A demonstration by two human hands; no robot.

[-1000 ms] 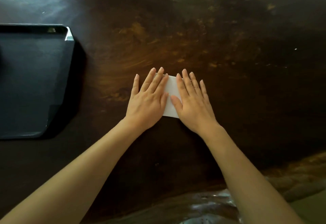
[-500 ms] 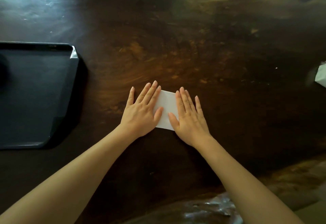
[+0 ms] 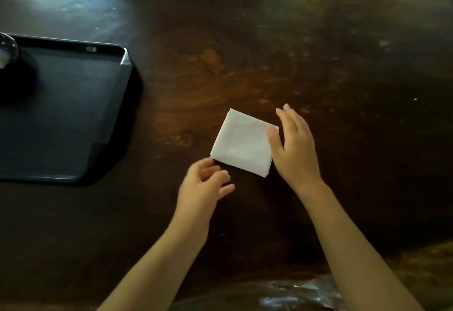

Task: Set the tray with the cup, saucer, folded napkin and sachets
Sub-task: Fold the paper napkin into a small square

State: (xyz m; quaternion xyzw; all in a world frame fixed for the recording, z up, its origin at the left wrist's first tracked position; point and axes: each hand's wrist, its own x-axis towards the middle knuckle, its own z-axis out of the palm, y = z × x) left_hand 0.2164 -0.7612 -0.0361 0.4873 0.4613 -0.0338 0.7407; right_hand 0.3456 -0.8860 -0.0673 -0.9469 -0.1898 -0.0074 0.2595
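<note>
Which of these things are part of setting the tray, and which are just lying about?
Part of the job: white folded napkin, with the right hand at its right edge; left hand near its lower corner; black tray, off to the left.
Lying about: shiny crinkled material at the near edge; the dark wooden table itself.

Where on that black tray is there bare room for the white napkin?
Most of the tray floor in view is bare, from its right rim back to the round object at its far-left corner, the only crowded spot. The table strip between tray and napkin is also bare.
</note>
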